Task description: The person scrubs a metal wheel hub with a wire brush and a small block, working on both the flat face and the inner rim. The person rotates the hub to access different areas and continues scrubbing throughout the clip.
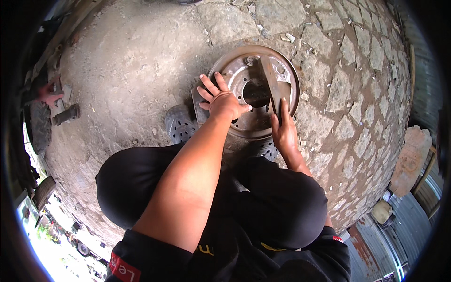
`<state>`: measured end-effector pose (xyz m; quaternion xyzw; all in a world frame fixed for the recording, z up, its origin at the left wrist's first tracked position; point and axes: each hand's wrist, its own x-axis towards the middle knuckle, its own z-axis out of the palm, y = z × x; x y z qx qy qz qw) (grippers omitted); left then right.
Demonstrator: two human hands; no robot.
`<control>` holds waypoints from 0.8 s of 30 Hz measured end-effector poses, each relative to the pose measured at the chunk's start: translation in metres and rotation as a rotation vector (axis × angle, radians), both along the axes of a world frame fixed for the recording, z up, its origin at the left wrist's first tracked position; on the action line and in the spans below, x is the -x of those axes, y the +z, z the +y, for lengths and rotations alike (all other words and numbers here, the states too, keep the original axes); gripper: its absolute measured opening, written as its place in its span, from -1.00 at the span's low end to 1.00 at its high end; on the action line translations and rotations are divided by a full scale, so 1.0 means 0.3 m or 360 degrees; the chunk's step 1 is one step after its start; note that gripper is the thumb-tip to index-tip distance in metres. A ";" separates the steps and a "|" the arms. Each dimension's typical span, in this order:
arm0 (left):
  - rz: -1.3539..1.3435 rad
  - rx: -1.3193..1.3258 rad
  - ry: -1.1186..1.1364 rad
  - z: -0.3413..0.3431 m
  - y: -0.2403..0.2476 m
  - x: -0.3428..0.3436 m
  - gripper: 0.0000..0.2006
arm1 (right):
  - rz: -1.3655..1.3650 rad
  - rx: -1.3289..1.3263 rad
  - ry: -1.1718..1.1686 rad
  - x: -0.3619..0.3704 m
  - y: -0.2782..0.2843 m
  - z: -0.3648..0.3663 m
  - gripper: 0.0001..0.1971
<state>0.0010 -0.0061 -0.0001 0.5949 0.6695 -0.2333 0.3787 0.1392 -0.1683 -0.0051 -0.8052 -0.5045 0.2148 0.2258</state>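
Note:
A round, rusty metal brake backing plate, with a raised rim, a large centre hole and several small holes, lies in front of my feet. My left hand rests over its left side, fingers spread and thumb pointing toward the centre. A long, narrow brown metal piece that looks like a brake shoe lies across the plate's right half, its far end near the far rim. My right hand has its near end between thumb and fingers. How firmly the fingers close on it is partly hidden.
Grey perforated clogs are on my feet, close to the plate. Uneven stone paving spreads to the right, smoother concrete to the left. A dark cylindrical part and a red metal stand are at the far left. Corrugated sheets stand at right.

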 end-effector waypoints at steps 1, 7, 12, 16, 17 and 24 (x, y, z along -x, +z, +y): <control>-0.0002 0.0009 -0.0010 0.000 0.001 0.001 0.50 | -0.0020 -0.0005 -0.0024 0.008 -0.017 0.045 -0.34; -0.0032 0.0025 -0.0006 0.006 0.014 0.004 0.52 | -0.0026 0.0022 0.0005 -0.041 0.003 0.371 -0.40; -0.0017 0.0057 0.0009 0.012 0.025 0.003 0.52 | 0.0171 -0.0177 -0.0056 -0.097 0.090 0.213 -0.40; 0.0030 0.0010 -0.0013 0.000 0.000 -0.006 0.50 | 0.0262 0.0131 0.0032 0.003 0.024 0.020 -0.38; 0.0049 -0.0013 -0.0018 -0.007 -0.002 -0.012 0.49 | 0.0205 0.0062 0.0011 0.026 -0.006 0.032 -0.39; 0.0032 0.0026 -0.0013 0.006 0.010 0.006 0.52 | 0.0408 0.0199 -0.0039 -0.078 0.083 0.311 -0.46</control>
